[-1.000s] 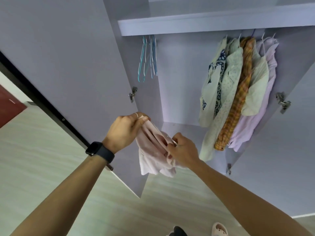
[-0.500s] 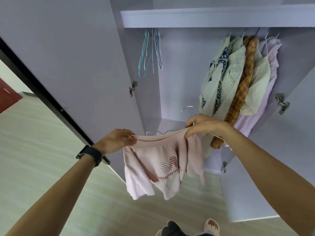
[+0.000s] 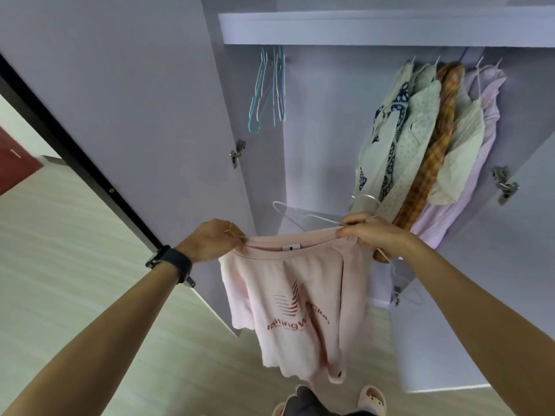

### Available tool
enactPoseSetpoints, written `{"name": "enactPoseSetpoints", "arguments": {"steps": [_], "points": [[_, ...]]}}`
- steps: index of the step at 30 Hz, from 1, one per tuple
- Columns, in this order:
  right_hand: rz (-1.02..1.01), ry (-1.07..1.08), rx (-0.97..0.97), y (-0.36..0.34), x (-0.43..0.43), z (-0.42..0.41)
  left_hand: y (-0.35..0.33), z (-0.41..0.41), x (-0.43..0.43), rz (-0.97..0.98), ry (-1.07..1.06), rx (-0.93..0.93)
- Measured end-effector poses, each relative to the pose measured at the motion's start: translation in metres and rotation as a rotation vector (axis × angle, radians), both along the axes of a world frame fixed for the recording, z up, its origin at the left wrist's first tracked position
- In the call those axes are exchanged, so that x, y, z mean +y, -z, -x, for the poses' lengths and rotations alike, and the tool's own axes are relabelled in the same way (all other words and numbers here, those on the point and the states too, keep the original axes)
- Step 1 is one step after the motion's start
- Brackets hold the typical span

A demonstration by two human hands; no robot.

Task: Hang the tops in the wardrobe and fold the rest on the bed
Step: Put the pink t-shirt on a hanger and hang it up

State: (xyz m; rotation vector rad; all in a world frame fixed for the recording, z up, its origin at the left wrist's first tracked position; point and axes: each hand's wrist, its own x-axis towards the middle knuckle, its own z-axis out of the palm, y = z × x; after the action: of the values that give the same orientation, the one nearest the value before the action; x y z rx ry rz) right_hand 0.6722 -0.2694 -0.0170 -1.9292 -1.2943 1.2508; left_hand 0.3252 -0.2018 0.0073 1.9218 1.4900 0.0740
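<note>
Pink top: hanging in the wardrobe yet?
No, the left hand and right hand hold the pink top by its neckline below the hung clothes, the right also gripping a hanger.

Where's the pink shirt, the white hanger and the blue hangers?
pink shirt [image 3: 292,307]: head view, on its red chest print.
white hanger [image 3: 324,219]: head view, on the wire arm above the collar.
blue hangers [image 3: 281,85]: head view, on the right-hand ones.
</note>
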Motion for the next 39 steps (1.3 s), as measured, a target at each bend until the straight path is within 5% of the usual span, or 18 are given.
{"name": "enactPoseSetpoints", "arguments": {"steps": [8,12,17,20,23,28,39], "points": [[-0.101,0.118,-0.070,0.005,0.000,-0.003,-0.023,-0.036,0.004,-0.207,0.035,-0.200],[-0.163,0.320,0.194,-0.018,0.002,-0.002,-0.049,-0.066,0.014,-0.409,0.096,-0.160],[-0.564,0.738,0.598,-0.091,0.000,0.016,-0.081,-0.093,0.032,-0.520,0.153,-0.081],[-0.717,0.825,0.943,-0.137,-0.004,0.033,-0.102,-0.103,0.040,-0.573,0.152,-0.084],[-0.832,0.847,1.064,-0.165,0.000,0.050,-0.123,-0.107,0.043,-0.607,0.158,-0.084],[-0.916,0.854,1.065,-0.182,0.014,0.065,-0.155,-0.103,0.049,-0.612,0.127,-0.105],[-1.063,0.751,0.719,-0.156,0.031,0.084,-0.177,-0.100,0.056,-0.569,0.009,-0.234]]}}
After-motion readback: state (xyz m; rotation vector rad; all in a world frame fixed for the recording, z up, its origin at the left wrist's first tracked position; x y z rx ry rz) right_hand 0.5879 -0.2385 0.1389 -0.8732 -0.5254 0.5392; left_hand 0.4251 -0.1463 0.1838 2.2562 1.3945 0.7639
